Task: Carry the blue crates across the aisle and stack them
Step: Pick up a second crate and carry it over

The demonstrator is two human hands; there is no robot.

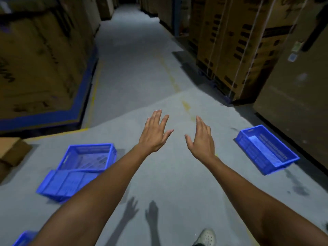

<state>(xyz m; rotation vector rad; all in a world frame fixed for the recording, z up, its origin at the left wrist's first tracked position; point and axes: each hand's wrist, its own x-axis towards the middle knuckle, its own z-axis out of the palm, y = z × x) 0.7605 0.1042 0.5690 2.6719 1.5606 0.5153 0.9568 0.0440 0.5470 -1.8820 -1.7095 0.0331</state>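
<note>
My left hand [154, 133] and my right hand [201, 139] are stretched out over the middle of the aisle, fingers spread, holding nothing. On the floor at the left an upright blue crate [88, 158] stands open side up. A second blue crate [64, 185] lies tipped on its side against its near edge. At the right another blue crate [266, 150] sits alone beside the cardboard boxes. A corner of one more blue crate [23, 238] shows at the bottom left. Both hands are well apart from every crate.
Tall stacked cardboard boxes [239, 41] line the right side, and more boxes on a blue pallet edge [44, 68] line the left. A small carton [10, 151] sits at the far left. The grey floor runs away ahead. My shoe [205, 237] shows at the bottom.
</note>
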